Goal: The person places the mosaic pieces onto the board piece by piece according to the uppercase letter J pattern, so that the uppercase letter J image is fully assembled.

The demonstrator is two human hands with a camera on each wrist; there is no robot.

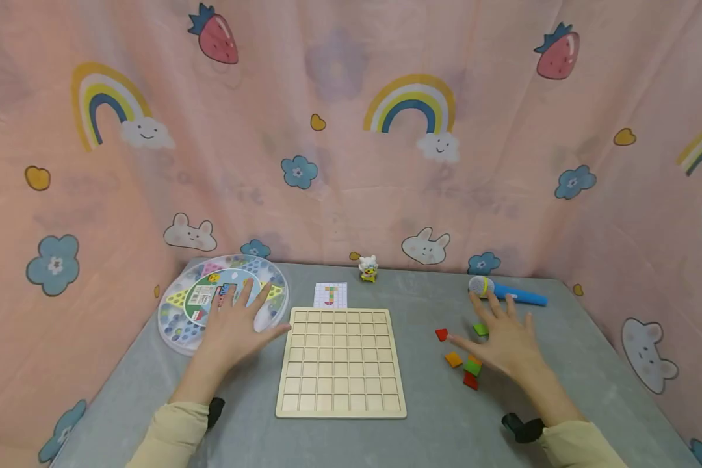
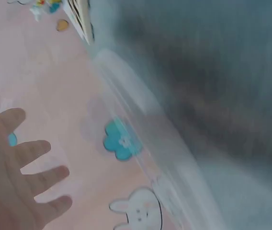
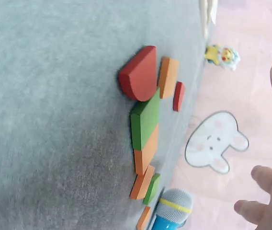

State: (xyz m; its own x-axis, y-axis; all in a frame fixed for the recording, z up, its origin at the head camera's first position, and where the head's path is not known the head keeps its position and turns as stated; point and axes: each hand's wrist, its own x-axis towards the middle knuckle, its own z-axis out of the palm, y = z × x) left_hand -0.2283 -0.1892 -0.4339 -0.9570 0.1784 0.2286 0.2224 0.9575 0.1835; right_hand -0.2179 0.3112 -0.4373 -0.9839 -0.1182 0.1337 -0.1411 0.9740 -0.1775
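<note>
My left hand (image 1: pixel 238 329) is spread with straight fingers over a round, clear-lidded board-game box (image 1: pixel 172 318) at the left; whether it touches the lid I cannot tell. On the right, my other hand (image 1: pixel 506 338) spreads its fingers above several small coloured tiles and holds nothing. Among these are a red rounded tile (image 3: pixel 140 76), a green tile (image 3: pixel 145 122) and an orange tile (image 3: pixel 168 76). Between both hands lies a square wooden grid board (image 1: pixel 341 364), its cells bare. Part of the tile group is hidden under the right hand in the head view.
Behind the board lies a pattern card (image 1: pixel 322 296) with a coloured hook shape. A small figurine (image 1: pixel 368 268) stands at the table's back edge. A blue toy microphone (image 1: pixel 520 296) lies beyond the right hand. A pink printed curtain (image 1: pixel 339 208) surrounds the grey table (image 1: pixel 433 416).
</note>
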